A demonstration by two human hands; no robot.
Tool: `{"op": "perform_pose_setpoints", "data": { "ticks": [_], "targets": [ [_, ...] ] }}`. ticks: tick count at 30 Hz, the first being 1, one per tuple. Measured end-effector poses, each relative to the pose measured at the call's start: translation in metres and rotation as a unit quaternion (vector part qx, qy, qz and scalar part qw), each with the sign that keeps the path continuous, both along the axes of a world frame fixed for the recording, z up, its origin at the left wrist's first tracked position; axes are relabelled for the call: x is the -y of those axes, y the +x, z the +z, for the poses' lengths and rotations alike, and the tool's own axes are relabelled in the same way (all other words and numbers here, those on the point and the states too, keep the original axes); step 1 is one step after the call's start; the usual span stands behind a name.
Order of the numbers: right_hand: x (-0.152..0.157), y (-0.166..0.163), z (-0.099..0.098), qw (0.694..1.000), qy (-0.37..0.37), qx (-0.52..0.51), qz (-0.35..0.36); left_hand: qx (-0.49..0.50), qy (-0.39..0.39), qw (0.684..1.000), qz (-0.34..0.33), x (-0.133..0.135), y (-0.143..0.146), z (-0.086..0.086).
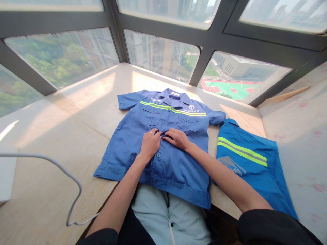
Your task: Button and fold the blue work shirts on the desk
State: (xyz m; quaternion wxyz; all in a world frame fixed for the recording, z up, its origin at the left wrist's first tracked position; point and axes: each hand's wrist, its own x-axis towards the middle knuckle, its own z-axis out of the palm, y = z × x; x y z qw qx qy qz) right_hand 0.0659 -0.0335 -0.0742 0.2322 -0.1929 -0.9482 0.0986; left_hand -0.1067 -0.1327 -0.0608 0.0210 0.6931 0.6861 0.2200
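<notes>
A blue short-sleeved work shirt lies face up and spread out, its collar pointing away from me and its hem hanging a little over the near edge. Yellow-green stripes run across its chest above two flap pockets. At the middle of the button front, my left hand pinches the placket with fingers bent. Just right of it, my right hand grips the other side of the same opening between thumb and fingers. A button shows between the fingertips. Lower buttons line the placket below my hands.
A second, brighter blue garment with a reflective stripe lies at the right beside the wall. A grey cable loops over the pale sill at left, near a white object. Framed windows rise behind.
</notes>
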Motion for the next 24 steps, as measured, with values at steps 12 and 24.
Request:
{"op": "perform_pose_setpoints", "data": {
  "ticks": [12, 24],
  "targets": [
    [0.033, 0.037, 0.021, 0.984, -0.007, 0.158, -0.078, -0.097, -0.078, 0.991, 0.055, 0.027, 0.000, 0.003],
    [0.044, 0.077, 0.019, 0.970, -0.048, 0.236, -0.047, -0.068, -0.086, 0.989, 0.095, 0.010, -0.003, 0.026]
  ]
}}
